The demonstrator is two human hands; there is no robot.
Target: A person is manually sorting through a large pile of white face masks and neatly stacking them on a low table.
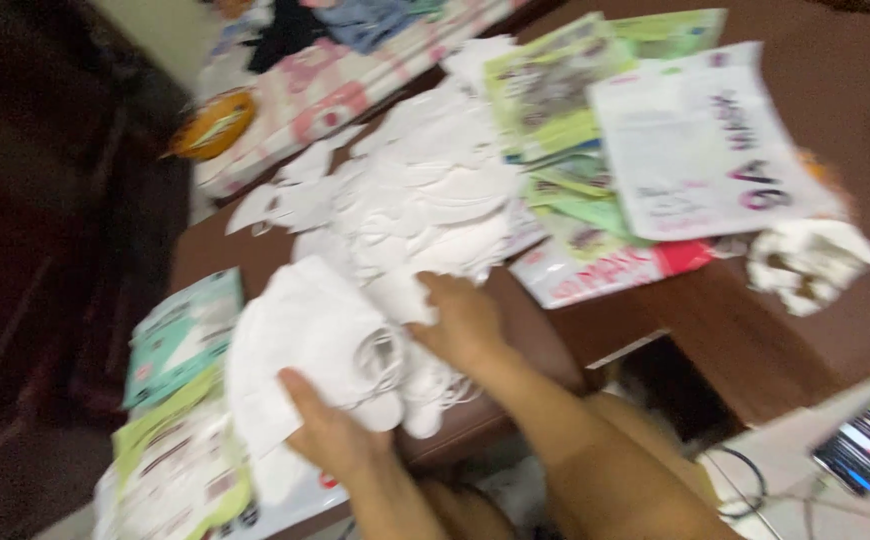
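I am gathering white face masks into a bundle. My left hand (330,435) is closed under the stack of masks (305,345), thumb on top, holding it at the near edge of the brown surface (755,340). My right hand (465,320) lies on the edge of the big loose pile of masks (425,200), fingers bent over one mask; I cannot tell if it already grips it. I judge the step is picking up the next mask for the stack. The next move needs a clean pinch on one mask only, because the ear loops (390,365) hang tangled. The masks look soft, thin, folded flat and slightly blurred. Green and white packets (575,110) lie behind the pile.
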